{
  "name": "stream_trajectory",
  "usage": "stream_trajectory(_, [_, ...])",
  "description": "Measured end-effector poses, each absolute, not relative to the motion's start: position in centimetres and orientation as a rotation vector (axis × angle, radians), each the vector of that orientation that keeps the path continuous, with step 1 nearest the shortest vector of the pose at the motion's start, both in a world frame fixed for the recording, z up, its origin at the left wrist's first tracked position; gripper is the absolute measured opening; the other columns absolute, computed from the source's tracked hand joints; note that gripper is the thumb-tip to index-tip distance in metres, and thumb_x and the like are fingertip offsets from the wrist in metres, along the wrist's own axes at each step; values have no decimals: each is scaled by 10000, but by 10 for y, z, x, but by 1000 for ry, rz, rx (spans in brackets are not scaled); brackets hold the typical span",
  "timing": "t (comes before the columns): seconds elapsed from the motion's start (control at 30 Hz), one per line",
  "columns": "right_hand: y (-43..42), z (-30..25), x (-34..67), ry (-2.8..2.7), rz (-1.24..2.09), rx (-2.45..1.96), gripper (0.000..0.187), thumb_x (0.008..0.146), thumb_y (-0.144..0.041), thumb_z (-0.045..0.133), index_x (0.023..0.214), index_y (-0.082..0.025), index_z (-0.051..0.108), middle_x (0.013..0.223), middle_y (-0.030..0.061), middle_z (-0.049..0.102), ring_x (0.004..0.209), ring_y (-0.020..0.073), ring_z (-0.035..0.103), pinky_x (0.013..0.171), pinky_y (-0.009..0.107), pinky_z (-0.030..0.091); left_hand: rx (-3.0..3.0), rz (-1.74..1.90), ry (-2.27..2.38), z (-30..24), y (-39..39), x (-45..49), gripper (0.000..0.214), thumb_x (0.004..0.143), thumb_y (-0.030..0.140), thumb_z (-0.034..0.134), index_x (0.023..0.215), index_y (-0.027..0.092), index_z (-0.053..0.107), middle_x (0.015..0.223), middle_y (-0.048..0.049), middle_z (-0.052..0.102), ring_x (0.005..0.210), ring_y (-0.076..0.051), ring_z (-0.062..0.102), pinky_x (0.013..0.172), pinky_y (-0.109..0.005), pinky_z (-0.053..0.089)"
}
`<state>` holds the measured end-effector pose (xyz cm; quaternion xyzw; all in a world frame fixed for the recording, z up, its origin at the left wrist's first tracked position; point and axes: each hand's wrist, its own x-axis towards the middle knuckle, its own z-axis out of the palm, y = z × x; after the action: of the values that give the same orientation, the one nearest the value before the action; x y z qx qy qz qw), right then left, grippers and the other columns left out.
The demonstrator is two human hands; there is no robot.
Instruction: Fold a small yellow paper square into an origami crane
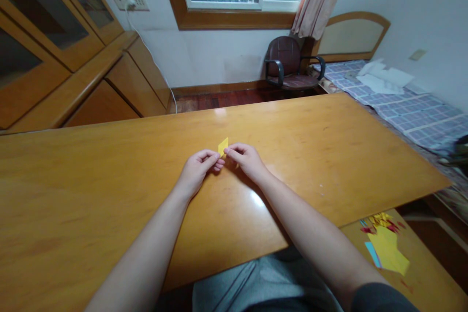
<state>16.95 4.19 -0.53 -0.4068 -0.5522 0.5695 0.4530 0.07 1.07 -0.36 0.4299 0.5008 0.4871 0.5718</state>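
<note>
A small folded piece of yellow paper (223, 146) is held just above the wooden table (109, 180), between my two hands. My left hand (202, 167) pinches its lower left edge between thumb and fingers, the other fingers curled beneath. From the other side, my right hand (247, 160) pinches the lower right edge with thumb and forefinger. The paper stands up from the fingertips, with a slanted top edge. My fingers hide its lower part.
A lower surface (435, 268) at the right bears yellow sheets (388, 251), a blue sheet (373, 254) and a heap of folded yellow and red pieces (380, 220). Beyond the table stand a brown armchair (287, 61), a bed (395, 102) and a wooden cabinet (91, 83).
</note>
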Motion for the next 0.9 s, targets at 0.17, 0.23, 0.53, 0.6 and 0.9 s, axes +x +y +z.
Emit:
stream_trajectory(0.17, [42,-5,169,-1366,1412,-1005,331,760,-487,666,724,-158,667,618,-19,572,598,112,480,594,246,372,977,1153,1175,-2,11,1,322,688,412,807,782,135,669,726,-58,731,620,-145,654,657,-288,532])
stream_trajectory(0.23, [42,-5,169,-1363,1417,-998,326,762,-479,667,727,-155,671,614,-20,571,593,111,478,592,246,371,943,1148,1155,-1,10,1,349,693,439,796,788,132,658,722,-62,730,619,-150,663,648,-285,533])
stream_trajectory(0.53, [43,-6,170,-1353,1426,-990,327,760,-481,671,740,-155,688,634,-12,585,614,116,487,602,246,375,984,1086,1112,-3,10,1,367,727,461,776,847,127,682,763,-73,731,663,-150,672,689,-284,539])
stream_trajectory(0.6, [43,-6,170,-1352,1418,-985,318,757,-473,675,736,-156,688,645,-10,591,622,115,488,608,246,375,1003,1085,1118,-2,10,1,360,721,462,782,828,132,686,762,-68,729,666,-146,668,693,-281,536])
stream_trajectory(0.9, [40,-1,171,-1365,1417,-984,312,765,-468,666,712,-160,679,615,-20,566,614,116,481,609,248,376,1048,1087,1137,-3,10,0,325,717,447,782,800,148,688,747,-55,720,644,-146,648,668,-286,528])
